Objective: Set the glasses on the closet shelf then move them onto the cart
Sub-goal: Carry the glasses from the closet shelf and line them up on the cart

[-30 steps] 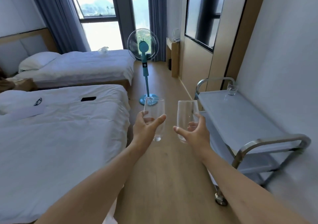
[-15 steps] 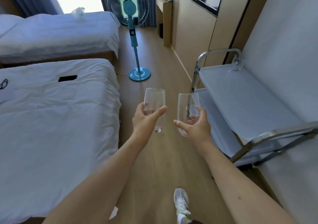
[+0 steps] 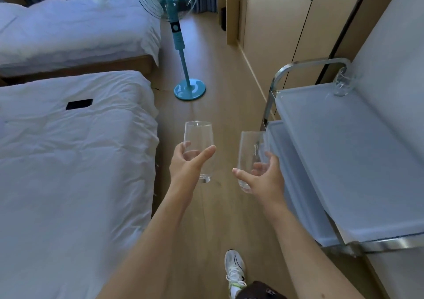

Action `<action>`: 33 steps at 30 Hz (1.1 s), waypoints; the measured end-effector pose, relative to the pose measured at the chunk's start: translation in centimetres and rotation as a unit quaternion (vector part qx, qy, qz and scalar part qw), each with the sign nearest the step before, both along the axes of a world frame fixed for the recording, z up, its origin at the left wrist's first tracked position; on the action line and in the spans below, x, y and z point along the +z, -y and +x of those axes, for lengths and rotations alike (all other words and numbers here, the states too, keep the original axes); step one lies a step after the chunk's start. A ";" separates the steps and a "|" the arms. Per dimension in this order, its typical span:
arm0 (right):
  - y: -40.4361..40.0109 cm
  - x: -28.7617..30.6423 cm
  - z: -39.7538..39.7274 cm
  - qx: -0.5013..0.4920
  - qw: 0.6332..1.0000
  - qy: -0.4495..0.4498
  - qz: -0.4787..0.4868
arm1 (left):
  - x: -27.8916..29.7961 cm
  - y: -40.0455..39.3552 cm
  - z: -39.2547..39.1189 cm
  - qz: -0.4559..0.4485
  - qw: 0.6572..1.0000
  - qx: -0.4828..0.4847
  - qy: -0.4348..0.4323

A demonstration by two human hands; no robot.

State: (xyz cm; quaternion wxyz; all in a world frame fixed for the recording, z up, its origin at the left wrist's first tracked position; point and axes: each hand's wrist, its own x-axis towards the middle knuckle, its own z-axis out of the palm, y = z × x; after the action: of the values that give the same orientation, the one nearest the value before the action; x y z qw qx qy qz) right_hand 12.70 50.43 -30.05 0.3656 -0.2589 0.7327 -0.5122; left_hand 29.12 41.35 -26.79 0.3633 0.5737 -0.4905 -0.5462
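1. Two glasses carried upright: left glass [image 3: 198, 142] in left grip [image 3: 187, 164], right glass [image 3: 252, 154] in right grip [image 3: 263, 179], fingers wrapped round each.
2. Cart [image 3: 339, 152] at three o'clock; third glass [image 3: 343, 82] standing at its far end.
3. Advised: keep glasses apart, lower bases flat onto the top shelf.

Clear colourless glass tumblers [image 3: 198, 138] [image 3: 252, 152] [image 3: 343, 82]. Teal plastic pedestal fan [image 3: 179, 37]. White rumpled bedding [image 3: 68, 161]. Pale grey-blue cart trays [image 3: 339, 152], chrome frame. Light wood plank floor [image 3: 220, 106]. White laced sneaker [image 3: 234, 269]. Black flat phone [image 3: 79, 104].
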 end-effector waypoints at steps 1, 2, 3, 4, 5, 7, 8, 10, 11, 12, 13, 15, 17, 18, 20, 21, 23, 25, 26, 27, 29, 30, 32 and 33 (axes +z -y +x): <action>0.6 0.0 -0.5 0.002 1.000 0.006 0.000 | 0.0 0.6 -0.6 -0.001 1.000 -0.002 0.005; 1.3 -0.2 -1.1 0.003 1.000 0.011 0.000 | 0.0 1.3 -1.3 0.000 1.000 -0.005 0.009; 1.8 -0.2 -1.5 0.003 1.000 0.017 -0.002 | 0.0 1.9 -1.8 0.001 1.000 -0.010 0.013; 2.3 -0.1 -1.8 0.001 1.000 0.024 -0.005 | 0.0 2.4 -2.3 -0.001 1.000 -0.011 0.015; 3.0 -0.3 -2.4 -0.003 0.999 0.033 -0.009 | -0.1 3.0 -2.9 -0.004 1.000 -0.011 0.019; 4.2 -0.5 -3.2 -0.011 0.999 0.047 -0.014 | -0.2 4.2 -3.8 -0.012 0.999 -0.012 0.031; 4.8 -0.5 -3.6 -0.013 0.999 0.050 -0.014 | -0.2 4.7 -4.1 -0.014 0.999 -0.017 0.036; 6.1 -0.6 -4.2 -0.015 0.999 0.051 -0.013 | -0.1 5.8 -4.7 -0.015 0.998 -0.033 0.043; 6.6 -0.7 -4.5 -0.015 0.998 0.052 -0.012 | -0.1 6.4 -4.9 -0.013 0.998 -0.038 0.046; 7.3 -0.7 -4.6 -0.016 0.998 0.054 -0.012 | -0.1 7.2 -5.1 -0.009 0.998 -0.040 0.044; 7.9 -0.7 -4.8 -0.018 0.998 0.057 -0.013 | 0.0 7.8 -5.3 -0.005 0.998 -0.041 0.038; 9.1 -0.8 -5.0 -0.025 0.998 0.057 -0.011 | 0.0 9.3 -5.7 0.008 0.999 -0.045 0.023; 10.5 -1.2 -5.2 -0.040 0.998 0.057 -0.007 | -0.3 10.9 -6.1 0.023 0.998 -0.058 0.011; 11.3 -1.4 -5.3 -0.048 0.997 0.057 -0.006 | -0.6 11.9 -6.3 0.027 0.998 -0.065 0.006; 13.1 -1.9 -5.4 -0.064 0.996 0.062 -0.005 | -1.2 14.1 -6.7 0.031 0.996 -0.079 0.001; 14.1 -2.2 -5.4 -0.073 0.995 0.064 -0.004 | -1.6 15.2 -6.9 0.035 0.996 -0.088 0.001; 16.4 -2.6 -5.2 -0.097 0.993 0.063 -0.002 | -2.4 18.2 -7.2 0.043 0.992 -0.115 0.005; 18.8 -2.9 -4.9 -0.123 0.991 0.054 0.000 | -3.1 21.5 -7.5 0.050 0.988 -0.143 0.005; 19.9 -2.9 -4.7 -0.136 0.989 0.052 0.003 | -3.3 23.1 -7.7 0.053 0.986 -0.156 0.004; 21.2 -2.9 -4.4 -0.151 0.987 0.052 0.007 | -3.6 25.0 -7.8 0.061 0.983 -0.171 0.004; 23.3 -2.7 -3.9 -0.172 0.983 0.057 0.011 | -3.7 27.8 -8.2 0.070 0.978 -0.196 0.005; 24.4 -2.7 -3.5 -0.185 0.981 0.060 0.014 | -3.8 29.5 -8.4 0.077 0.974 -0.212 0.003; 26.5 -2.7 -3.0 -0.215 0.974 0.064 0.026 | -4.2 32.3 -8.9 0.088 0.966 -0.243 0.004; 27.4 -2.6 -2.6 -0.230 0.970 0.066 0.030 | -4.3 33.5 -9.1 0.093 0.962 -0.257 0.008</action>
State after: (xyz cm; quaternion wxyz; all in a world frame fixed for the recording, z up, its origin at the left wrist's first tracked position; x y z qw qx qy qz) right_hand 10.05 23.04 -32.69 0.2929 -0.0378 0.7617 -0.5766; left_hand 20.06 7.86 -31.10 0.1514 0.4636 -0.5716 -0.6598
